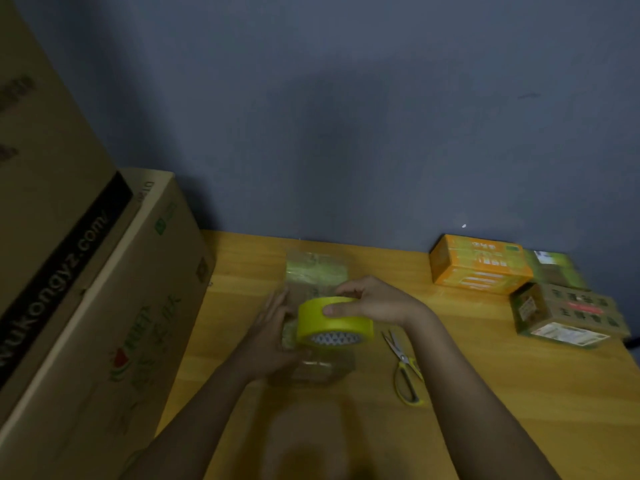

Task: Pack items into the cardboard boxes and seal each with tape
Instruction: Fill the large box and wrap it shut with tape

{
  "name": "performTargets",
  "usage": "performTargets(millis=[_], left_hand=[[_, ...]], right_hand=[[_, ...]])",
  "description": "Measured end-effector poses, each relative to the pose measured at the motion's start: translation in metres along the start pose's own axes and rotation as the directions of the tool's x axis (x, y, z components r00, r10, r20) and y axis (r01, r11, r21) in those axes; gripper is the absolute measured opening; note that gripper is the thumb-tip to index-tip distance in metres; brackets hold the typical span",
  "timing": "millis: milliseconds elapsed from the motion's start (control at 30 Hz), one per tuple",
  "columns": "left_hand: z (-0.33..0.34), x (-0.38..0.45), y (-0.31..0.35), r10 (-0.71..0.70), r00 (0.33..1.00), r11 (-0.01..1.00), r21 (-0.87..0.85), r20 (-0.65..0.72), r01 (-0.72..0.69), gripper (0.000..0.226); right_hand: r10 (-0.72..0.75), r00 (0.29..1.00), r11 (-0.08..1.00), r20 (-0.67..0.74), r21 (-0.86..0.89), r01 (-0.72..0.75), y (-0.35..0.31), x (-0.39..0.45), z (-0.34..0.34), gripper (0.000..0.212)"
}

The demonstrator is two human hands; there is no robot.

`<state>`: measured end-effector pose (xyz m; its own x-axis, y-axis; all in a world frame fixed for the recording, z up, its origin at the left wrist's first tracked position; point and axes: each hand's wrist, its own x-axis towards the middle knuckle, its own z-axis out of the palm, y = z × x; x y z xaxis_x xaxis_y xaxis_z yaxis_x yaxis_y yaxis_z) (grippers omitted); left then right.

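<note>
Item: small cardboard box [313, 282], mid-tabletop [485, 393], wrapped in glossy tape, blurred.
Yellow tape roll [334, 318]: held over the box's near end by the right hand [374, 304], its grip clamped on the rim, thumb in front, likely to draw tape along the seam.
Left hand [273, 327]: fingers straight, flat against the box's left side, apparently steadying it.
Scissors [405, 368]: right of the box, within reach for cutting.
Orange carton [479, 265]: far right of the box, by the wall.

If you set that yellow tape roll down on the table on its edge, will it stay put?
Probably not: the round yellow tape roll would likely roll on the smooth wooden table. Laid flat, it should sit steady. It looks rigid; the right hand grips it without denting.
</note>
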<state>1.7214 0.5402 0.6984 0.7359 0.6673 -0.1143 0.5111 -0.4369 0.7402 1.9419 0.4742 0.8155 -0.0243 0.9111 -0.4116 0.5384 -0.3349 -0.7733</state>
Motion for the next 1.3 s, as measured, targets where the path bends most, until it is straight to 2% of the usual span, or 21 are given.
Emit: performTargets(millis=[33,67,133,200,267,333,367,433,500,567,700,800,900,967,1033,1133,1233,1300], left_hand=[[-0.001,0.000,-0.005,0.019,1.000,0.998,0.053,-0.014,-0.018,0.092],[-0.002,-0.001,-0.009,0.028,1.000,0.995,0.092,-0.011,-0.027,0.097],[-0.006,-0.003,-0.012,0.011,1.000,0.994,0.112,0.002,-0.011,0.101],[-0.009,-0.006,-0.019,-0.020,1.000,0.992,0.127,0.001,0.019,0.105],[-0.013,-0.010,-0.026,-0.074,0.997,0.982,0.175,0.024,0.069,0.104],[-0.014,-0.012,-0.029,-0.113,0.992,0.981,0.164,0.048,0.104,0.101],[-0.015,-0.011,-0.029,-0.111,0.992,0.984,0.149,0.052,0.102,0.100],[-0.015,-0.007,-0.025,-0.110,0.991,0.988,0.117,0.072,0.101,0.101],[-0.014,-0.005,-0.024,-0.102,0.991,0.991,0.098,0.082,0.094,0.103],[-0.014,-0.005,-0.024,-0.099,0.990,0.993,0.080,0.100,0.091,0.103],[-0.019,-0.001,-0.015,-0.146,0.981,0.986,0.100,0.126,0.134,0.104],[-0.015,0.010,0.006,-0.264,0.963,0.965,0.025,0.063,0.262,0.098],[-0.001,0.026,0.037,-0.503,0.862,0.860,-0.129,-0.061,0.493,0.112],[0.009,0.036,0.053,-0.629,0.775,0.776,-0.104,-0.056,0.622,0.124],[0.016,0.042,0.061,-0.676,0.734,0.737,-0.038,-0.069,0.675,0.131],[0.025,0.050,0.060,-0.662,0.738,0.742,0.023,-0.131,0.670,0.130],[0.035,0.055,0.063,-0.583,0.799,0.795,0.099,-0.147,0.599,0.120],[0.039,0.060,0.065,-0.550,0.825,0.821,0.097,-0.126,0.562,0.113]], right_hand=[[0.022,1.000,1.000,0.017,0.010,-0.023,0.001,0.000,0.001,0.019],[0.029,1.000,0.998,0.009,0.056,-0.029,0.005,0.000,0.003,0.019],[0.012,0.998,0.978,-0.067,0.207,0.002,0.012,0.000,0.015,0.031],[-0.016,0.988,0.964,-0.153,0.261,0.056,0.010,0.000,0.024,0.036],[-0.004,0.964,0.996,-0.265,0.081,0.026,0.011,-0.003,0.019,0.055],[0.021,0.921,0.969,-0.388,-0.221,-0.115,0.023,-0.009,0.003,0.067],[0.093,0.901,0.929,-0.424,-0.287,-0.232,0.033,-0.013,-0.004,0.068],[0.264,0.853,0.839,-0.451,-0.329,-0.434,0.055,-0.019,-0.003,0.069],[0.348,0.839,0.820,-0.419,-0.297,-0.489,0.076,-0.016,0.011,0.077],[0.379,0.838,0.829,-0.393,-0.260,-0.496,0.089,-0.009,0.027,0.079],[0.368,0.844,0.809,-0.390,-0.312,-0.497,0.096,0.005,0.038,0.075],[0.347,0.870,0.811,-0.349,-0.354,-0.465,0.097,0.014,0.039,0.070],[0.294,0.904,0.831,-0.311,-0.384,-0.402,0.094,0.019,0.042,0.070],[0.250,0.923,0.847,-0.294,-0.396,-0.355,0.093,0.019,0.046,0.070],[0.218,0.932,0.856,-0.291,-0.402,-0.325,0.092,0.015,0.049,0.064],[0.172,0.944,0.846,-0.280,-0.450,-0.287,0.091,0.005,0.046,0.061],[0.131,0.950,0.794,-0.285,-0.544,-0.273,0.095,-0.009,0.041,0.062],[0.097,0.929,0.777,-0.358,-0.556,-0.295,0.096,-0.020,0.044,0.056]])
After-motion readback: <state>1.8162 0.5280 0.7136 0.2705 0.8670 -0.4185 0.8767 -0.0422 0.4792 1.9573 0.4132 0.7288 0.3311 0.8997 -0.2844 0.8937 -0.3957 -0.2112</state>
